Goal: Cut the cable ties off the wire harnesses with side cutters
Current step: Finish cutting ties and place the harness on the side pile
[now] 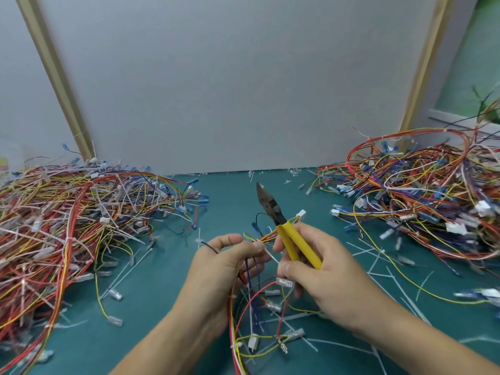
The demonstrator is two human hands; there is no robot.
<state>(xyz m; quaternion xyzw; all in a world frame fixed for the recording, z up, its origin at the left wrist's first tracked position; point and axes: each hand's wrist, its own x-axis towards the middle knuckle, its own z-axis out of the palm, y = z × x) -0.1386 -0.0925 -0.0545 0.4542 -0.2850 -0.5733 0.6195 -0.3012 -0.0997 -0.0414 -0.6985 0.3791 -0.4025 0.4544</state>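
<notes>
My right hand (322, 274) grips the yellow handles of the side cutters (273, 207). Their dark jaws point up and away, closed, touching nothing. My left hand (221, 269) pinches a wire harness (254, 301) of red, yellow, blue and black wires between thumb and fingers. The harness hangs down between my hands, with white connectors at its ends. A white cable tie (270, 255) sticks out of the bundle between my two hands, just below my right fingertips.
A big heap of wire harnesses (67, 220) lies on the left of the green mat (151, 307). Another heap (422, 198) lies on the right. Cut white tie pieces (378, 263) are scattered on the mat. A grey wall panel stands behind.
</notes>
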